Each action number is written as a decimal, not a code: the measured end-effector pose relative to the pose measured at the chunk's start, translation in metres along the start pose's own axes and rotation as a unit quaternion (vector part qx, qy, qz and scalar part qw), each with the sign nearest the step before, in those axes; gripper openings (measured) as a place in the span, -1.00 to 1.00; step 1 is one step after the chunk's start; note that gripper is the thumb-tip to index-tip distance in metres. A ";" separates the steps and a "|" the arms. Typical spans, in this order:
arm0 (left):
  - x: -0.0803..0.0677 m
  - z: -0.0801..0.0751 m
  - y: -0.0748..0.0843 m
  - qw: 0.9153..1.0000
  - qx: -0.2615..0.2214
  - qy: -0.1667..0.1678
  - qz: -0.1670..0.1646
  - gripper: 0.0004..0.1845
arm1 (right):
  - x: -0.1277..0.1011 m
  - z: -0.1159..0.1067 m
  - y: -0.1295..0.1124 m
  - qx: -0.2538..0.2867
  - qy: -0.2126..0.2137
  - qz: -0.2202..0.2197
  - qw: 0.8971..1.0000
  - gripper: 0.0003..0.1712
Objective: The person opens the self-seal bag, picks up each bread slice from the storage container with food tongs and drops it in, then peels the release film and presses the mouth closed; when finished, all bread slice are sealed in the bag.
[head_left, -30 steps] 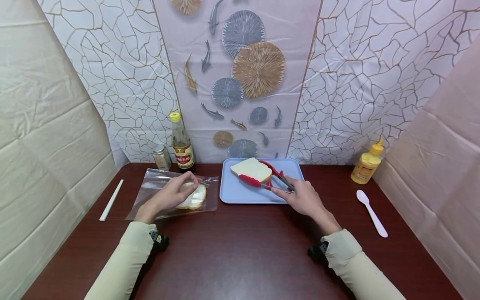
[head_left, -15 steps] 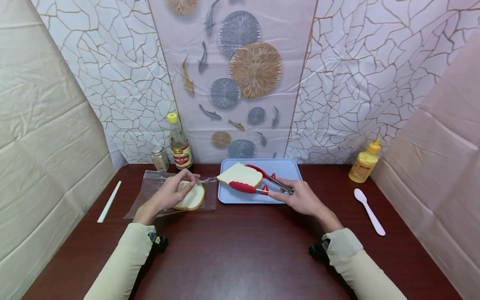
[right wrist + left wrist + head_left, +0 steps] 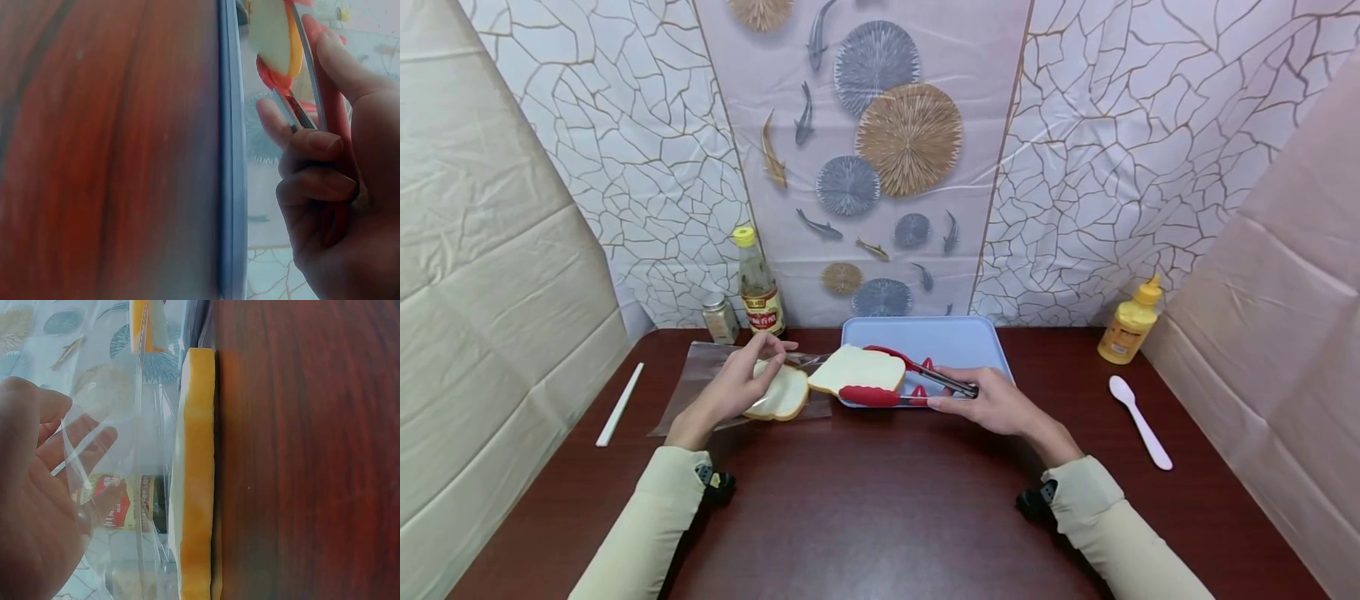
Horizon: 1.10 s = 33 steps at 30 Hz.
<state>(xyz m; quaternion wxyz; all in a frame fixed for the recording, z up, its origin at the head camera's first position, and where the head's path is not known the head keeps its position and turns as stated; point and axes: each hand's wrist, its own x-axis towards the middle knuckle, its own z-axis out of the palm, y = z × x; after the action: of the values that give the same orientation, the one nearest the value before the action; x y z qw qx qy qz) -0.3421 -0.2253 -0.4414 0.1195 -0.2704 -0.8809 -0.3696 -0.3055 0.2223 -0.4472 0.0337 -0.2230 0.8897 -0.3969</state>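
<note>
My right hand (image 3: pixel 992 400) grips red-tipped metal tongs (image 3: pixel 901 385) that clamp a white bread slice (image 3: pixel 857 370), held over the left rim of the blue tray (image 3: pixel 958 340). In the right wrist view the tongs (image 3: pixel 306 75) and the slice (image 3: pixel 272 34) show past the tray rim (image 3: pixel 232 156). My left hand (image 3: pixel 741 385) pinches the upper film of a clear plastic bag (image 3: pixel 700 367) and lifts it at the mouth. Another bread slice (image 3: pixel 784 393) lies inside the bag on the table. In the left wrist view that slice (image 3: pixel 195 481) is edge-on beside the lifted film (image 3: pixel 147 425).
A vinegar bottle (image 3: pixel 757 285) and a small spice jar (image 3: pixel 719 317) stand at the back wall behind the bag. A white stick (image 3: pixel 621 403) lies at the far left. At the right are a yellow squeeze bottle (image 3: pixel 1129 323) and a white spoon (image 3: pixel 1141 423).
The tongs have carried the bread slice leftward, from above the tray to its left rim near the bag mouth. My left hand has raised the bag's top film.
</note>
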 end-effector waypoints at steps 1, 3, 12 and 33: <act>0.000 0.000 0.000 1.000 -0.002 -0.001 0.000 -0.94 | 0.000 0.001 -0.001 0.000 -0.001 -0.001 1.000 -0.15; 0.001 0.001 0.002 1.000 -0.005 -0.002 0.001 -0.94 | 0.001 0.003 -0.003 0.001 -0.008 -0.004 1.000 -0.15; 0.000 0.002 0.001 1.000 -0.015 -0.018 -0.006 -0.94 | 0.002 0.007 -0.009 -0.028 -0.017 -0.023 0.999 -0.12; -0.001 -0.002 0.000 0.997 -0.063 -0.032 -0.002 -0.94 | 0.005 0.020 -0.026 -0.029 -0.057 -0.058 0.996 -0.15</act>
<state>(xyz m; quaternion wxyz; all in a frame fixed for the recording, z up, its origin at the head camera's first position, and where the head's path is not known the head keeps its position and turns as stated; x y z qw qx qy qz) -0.3410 -0.2268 -0.4405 0.0734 -0.2875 -0.8597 -0.4158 -0.2959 0.1911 -0.4417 0.0551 -0.2976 0.8831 -0.3584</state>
